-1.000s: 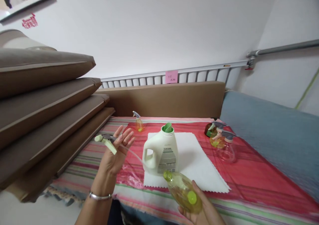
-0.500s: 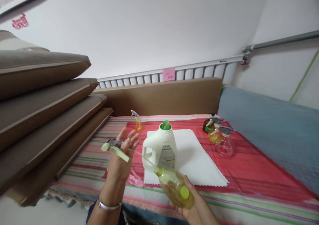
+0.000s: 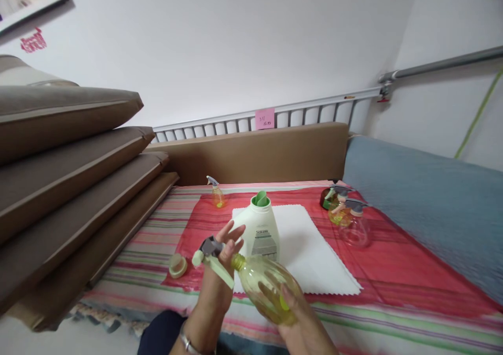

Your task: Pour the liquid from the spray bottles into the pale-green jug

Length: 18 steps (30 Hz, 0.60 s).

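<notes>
My left hand (image 3: 227,250) grips a spray trigger head (image 3: 212,247) with a grey top and a pale green lever. Just right of it, my right hand (image 3: 296,313) is wrapped round the body of a clear yellow spray bottle (image 3: 263,279), tilted so its neck points up and left. The trigger head sits close to the bottle's neck; whether they touch I cannot tell. Behind the hands, a pale green detergent jug (image 3: 264,232) stands upright with a green spout in its open mouth. The left fingers hide its handle.
The jug stands on a white sheet (image 3: 310,250) over a red cloth (image 3: 393,266). A round cap (image 3: 178,266) lies at left. One small spray bottle (image 3: 217,195) stands behind; several more, including a clear pink one (image 3: 356,229), stand at right. Stacked brown cushions (image 3: 78,187) rise at left.
My left hand has moved right with the trigger head, up to the bottle's neck. The tube, bare before, no longer shows between them. The round cap has come into view.
</notes>
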Available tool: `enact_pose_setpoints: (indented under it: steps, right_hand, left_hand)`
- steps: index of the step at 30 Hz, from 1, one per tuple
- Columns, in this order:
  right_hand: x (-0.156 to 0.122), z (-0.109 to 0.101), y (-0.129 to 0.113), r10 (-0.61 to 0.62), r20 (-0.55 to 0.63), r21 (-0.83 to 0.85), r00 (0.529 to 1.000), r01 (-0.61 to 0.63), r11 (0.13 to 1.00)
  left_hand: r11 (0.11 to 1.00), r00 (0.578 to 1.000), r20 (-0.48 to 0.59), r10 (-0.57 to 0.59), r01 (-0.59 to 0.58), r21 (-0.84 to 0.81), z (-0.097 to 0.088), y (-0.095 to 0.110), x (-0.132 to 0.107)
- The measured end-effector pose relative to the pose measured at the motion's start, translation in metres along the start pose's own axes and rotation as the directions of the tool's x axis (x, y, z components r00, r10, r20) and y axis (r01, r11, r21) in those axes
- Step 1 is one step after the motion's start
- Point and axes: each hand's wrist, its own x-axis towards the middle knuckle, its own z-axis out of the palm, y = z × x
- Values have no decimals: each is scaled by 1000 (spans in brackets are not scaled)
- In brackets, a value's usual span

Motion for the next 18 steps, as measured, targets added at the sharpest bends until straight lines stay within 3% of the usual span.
enact_pose_setpoints:
  steps: [5, 10, 14, 18]
  right_hand:
    - [-11, 10, -2, -135, 22, -3, 991, 135, 991]
    - [-32, 6, -10, -117, 143, -194, 983, 144, 970]
    - [-40, 1, -16, -145, 206, -414, 968, 220, 883]
    - [-40, -3, -15, -239, 220, -576, 946, 324, 751]
  left_hand:
    - [995, 997, 52, -58, 62, -83, -13, -13, 0]
    - [992, 998, 44, -47, 52, -118, -12, 1, 1]
    - [994, 996, 78, -32, 40, -104, -7, 10, -4]
    - [999, 994, 105, 8, -3, -49, -8, 7, -4]
